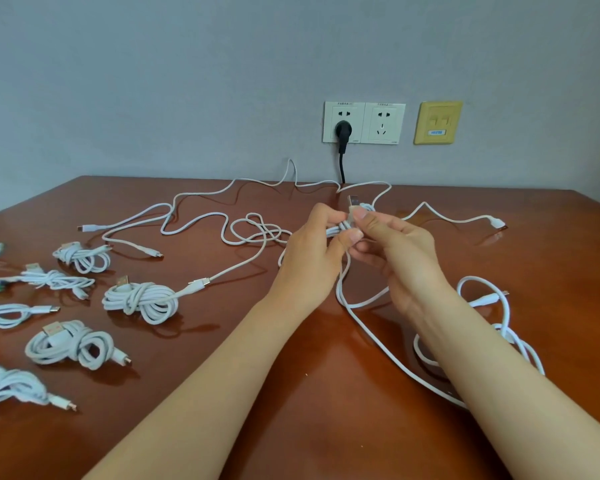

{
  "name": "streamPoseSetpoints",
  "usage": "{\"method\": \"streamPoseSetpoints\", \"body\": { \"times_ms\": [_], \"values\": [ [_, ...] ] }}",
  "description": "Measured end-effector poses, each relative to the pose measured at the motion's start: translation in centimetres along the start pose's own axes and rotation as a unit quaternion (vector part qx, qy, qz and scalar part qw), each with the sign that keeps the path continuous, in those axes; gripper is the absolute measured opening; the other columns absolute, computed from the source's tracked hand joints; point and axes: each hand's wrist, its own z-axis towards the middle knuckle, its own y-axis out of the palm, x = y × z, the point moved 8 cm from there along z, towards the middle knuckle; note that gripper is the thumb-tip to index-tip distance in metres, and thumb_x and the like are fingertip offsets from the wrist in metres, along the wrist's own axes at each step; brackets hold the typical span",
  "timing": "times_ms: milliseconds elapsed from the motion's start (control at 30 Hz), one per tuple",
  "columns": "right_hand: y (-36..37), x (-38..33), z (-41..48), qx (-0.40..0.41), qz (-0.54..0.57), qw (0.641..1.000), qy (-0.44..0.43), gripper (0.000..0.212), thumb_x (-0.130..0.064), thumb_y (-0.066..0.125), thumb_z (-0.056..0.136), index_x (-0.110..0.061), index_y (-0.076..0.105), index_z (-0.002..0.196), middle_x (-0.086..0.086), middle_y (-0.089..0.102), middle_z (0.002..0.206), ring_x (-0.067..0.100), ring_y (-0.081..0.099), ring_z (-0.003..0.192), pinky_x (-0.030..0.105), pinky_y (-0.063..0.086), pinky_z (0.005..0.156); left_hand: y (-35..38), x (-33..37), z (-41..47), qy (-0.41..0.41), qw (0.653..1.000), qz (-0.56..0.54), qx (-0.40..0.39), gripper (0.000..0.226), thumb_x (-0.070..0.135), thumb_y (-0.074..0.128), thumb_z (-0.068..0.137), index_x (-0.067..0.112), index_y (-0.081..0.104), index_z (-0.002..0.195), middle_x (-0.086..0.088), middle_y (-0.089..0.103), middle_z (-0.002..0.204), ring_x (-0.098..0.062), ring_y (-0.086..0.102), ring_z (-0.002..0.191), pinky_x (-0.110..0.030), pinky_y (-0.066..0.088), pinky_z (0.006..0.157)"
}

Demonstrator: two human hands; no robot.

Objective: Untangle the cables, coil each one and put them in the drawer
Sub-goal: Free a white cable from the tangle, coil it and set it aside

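Head view: we look down at two hands meeting above the middle of a brown bench [291, 393]. The left hand [312, 247] has its grip curled round a small white bundle of cable [340, 231]. The right hand [392, 251] pinches the same cable just below its plug [353, 201], which points up and away. From the grip the free length drops towards us, then trails right under the right forearm, so the right hand seems nearer for drawing it in. Loose cables [201, 223] sprawl behind and to the left; finished coils [139, 301] lie far left. No drawer is in sight.
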Motion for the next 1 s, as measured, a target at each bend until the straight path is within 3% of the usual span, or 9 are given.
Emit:
{"method": "streamPoseSetpoints", "body": {
  "times_ms": [67,167,233,400,567,667,700,833,1000],
  "values": [
    [0.2,0.1,0.0,-0.005,0.018,1.000,0.003,0.004,-0.012,0.066,0.083,-0.010,0.067,0.080,0.000,0.061,0.057,0.004,0.051,0.048,0.020,0.056,0.063,0.1,-0.7,0.1,-0.036,0.998,-0.043,0.013,0.009,0.021,0.056,0.092,0.016,0.050,0.097,0.010,0.058,0.089,-0.008,0.055,0.082,-0.009,0.040,0.068],
    [0.1,0.3,0.1,0.015,0.077,0.997,0.009,0.005,-0.007,0.063,0.085,-0.008,0.067,0.081,-0.001,0.062,0.057,0.003,0.051,0.046,0.020,0.057,0.064,0.5,-2.0,0.2,-0.098,0.986,-0.129,0.030,0.007,0.022,0.057,0.092,0.025,0.050,0.091,0.015,0.057,0.089,-0.006,0.057,0.086,-0.033,0.050,0.084],
    [0.0,0.2,0.1,0.029,0.115,0.993,0.010,0.003,-0.005,0.064,0.084,-0.005,0.067,0.082,0.000,0.059,0.057,0.003,0.051,0.046,0.020,0.057,0.064,0.5,-2.5,0.1,-0.126,0.976,-0.170,0.049,0.014,0.022,0.056,0.093,0.033,0.048,0.088,0.016,0.057,0.092,-0.006,0.058,0.087,-0.040,0.050,0.089],
    [-0.1,0.4,0.0,0.060,0.118,0.991,0.022,0.008,-0.001,0.064,0.082,-0.002,0.061,0.075,-0.004,0.047,0.044,0.003,0.045,0.041,0.019,0.056,0.057,0.9,-3.0,-0.3,-0.164,0.955,-0.234,0.080,0.012,0.018,0.055,0.093,0.029,0.053,0.092,0.012,0.060,0.094,-0.010,0.058,0.088,-0.032,0.048,0.083],
    [-0.2,1.0,-0.1,0.079,0.122,0.988,0.047,0.013,0.002,0.064,0.082,-0.001,0.056,0.072,-0.002,0.043,0.040,0.003,0.044,0.034,0.026,0.058,0.066,2.2,-3.6,-0.7,-0.239,0.906,-0.347,0.046,0.020,0.014,0.048,0.097,0.017,0.061,0.111,-0.001,0.065,0.092,-0.009,0.058,0.081,-0.016,0.045,0.064],
    [-0.1,1.5,-0.3,0.079,0.108,0.988,0.071,0.011,0.004,0.064,0.081,0.001,0.057,0.072,0.002,0.041,0.043,0.004,0.045,0.033,0.029,0.059,0.063,2.8,-4.1,-1.1,-0.295,0.844,-0.445,0.038,0.027,0.009,0.047,0.097,-0.001,0.059,0.118,-0.011,0.062,0.087,-0.017,0.057,0.077,-0.023,0.048,0.075],
    [0.0,1.7,-0.3,0.078,0.103,0.988,0.081,0.011,0.004,0.064,0.080,0.001,0.058,0.072,0.002,0.041,0.041,0.004,0.044,0.033,0.030,0.059,0.062,2.7,-4.2,-1.1,-0.300,0.841,-0.450,0.034,0.028,0.008,0.047,0.096,-0.003,0.058,0.121,-0.013,0.063,0.091,-0.019,0.059,0.081,-0.027,0.050,0.083],
    [-0.3,2.0,-0.2,0.078,0.090,0.986,0.113,0.017,0.005,0.063,0.079,-0.001,0.058,0.064,0.004,0.041,0.044,0.005,0.039,0.035,0.028,0.059,0.056,2.1,-3.6,-0.7,-0.245,0.887,-0.391,-0.001,0.027,0.004,0.048,0.095,0.010,0.061,0.118,-0.010,0.066,0.101,-0.020,0.062,0.096,-0.032,0.049,0.096],
    [-0.8,1.7,0.2,0.079,0.067,0.990,0.092,0.011,0.004,0.067,0.079,0.001,0.058,0.074,0.006,0.049,0.050,0.005,0.045,0.034,0.025,0.058,0.053,1.5,-3.3,-0.3,-0.207,0.925,-0.317,-0.026,0.027,0.004,0.051,0.094,0.019,0.062,0.114,0.001,0.067,0.096,-0.007,0.062,0.084,-0.014,0.049,0.074]
  ]
}}
